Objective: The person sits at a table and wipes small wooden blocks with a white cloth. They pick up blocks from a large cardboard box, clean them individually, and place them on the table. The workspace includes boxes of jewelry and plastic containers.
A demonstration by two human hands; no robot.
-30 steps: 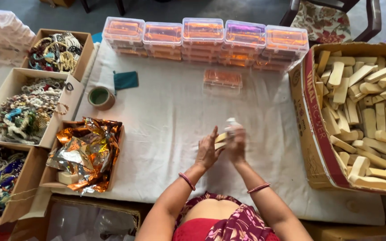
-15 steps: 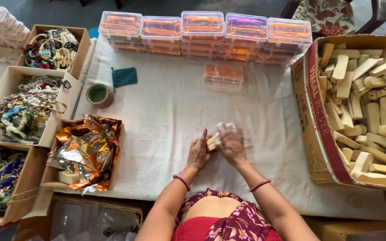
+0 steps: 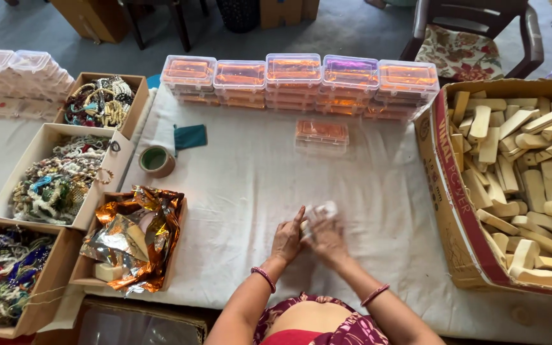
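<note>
Resting on: a white cloth (image 3: 244,211) spread over the table, both hands close together near its front edge.
Left hand (image 3: 287,239): fingers together and extended, pressed flat against the side of a small pale wrapped piece (image 3: 322,212).
Right hand (image 3: 328,241): fingers curled over the same piece from above; it is clamped between the two hands, mostly hidden.
Wrists: a bangle on each.
Beyond the hands: one clear plastic case (image 3: 321,134) with orange contents lies alone on the cloth; a row of stacked clear cases (image 3: 295,80) stands behind it.
Right side: a cardboard box (image 3: 445,191) heaped with pale wooden blocks (image 3: 531,172).
Left side: a tray of crumpled orange and silver foil (image 3: 132,236), a roll of tape (image 3: 156,160), and boxes of beaded strings (image 3: 59,182).
</note>
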